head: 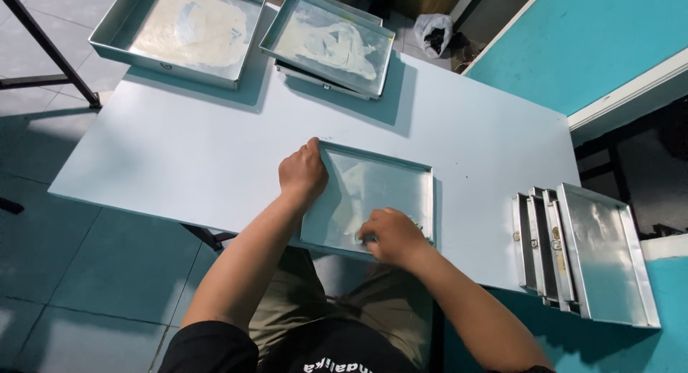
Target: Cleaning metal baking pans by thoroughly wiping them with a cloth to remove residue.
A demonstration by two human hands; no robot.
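A square metal baking tray [401, 179] lies on the pale blue table [179, 158], right in front of me. My left hand [302, 174] grips the tray's left rim near its far corner. Inside the tray near its front edge, my right hand [390, 235] presses down with fingers curled; something small and pale may be under them, but I cannot tell what. The tray's floor shows a faint whitish smear.
Two greased trays sit at the table's far edge, a large tray [183, 29] and a stacked tray [330, 43]. Several metal trays [580, 251] lean in a row at the right. A white bag [434, 30] lies on the floor beyond.
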